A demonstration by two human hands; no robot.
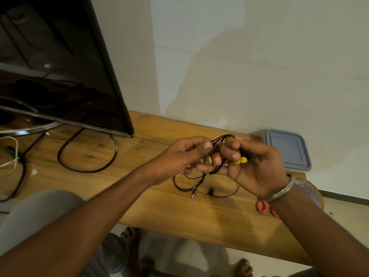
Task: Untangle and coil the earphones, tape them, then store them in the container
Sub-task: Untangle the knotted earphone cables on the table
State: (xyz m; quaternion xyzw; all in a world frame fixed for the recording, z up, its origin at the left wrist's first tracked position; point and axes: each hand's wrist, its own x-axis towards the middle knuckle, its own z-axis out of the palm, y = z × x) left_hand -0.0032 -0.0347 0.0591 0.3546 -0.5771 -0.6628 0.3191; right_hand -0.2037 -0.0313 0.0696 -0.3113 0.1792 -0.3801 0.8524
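The earphone cable (220,139) is looped round the curled right hand (257,168), apparently as a former, and pinched taut by the left hand (185,154).

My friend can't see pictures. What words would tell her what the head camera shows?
A person's left hand and right hand hold dark earphones looped between them above a wooden table, the plug trailing down. A lidded container sits far right, a monitor left.
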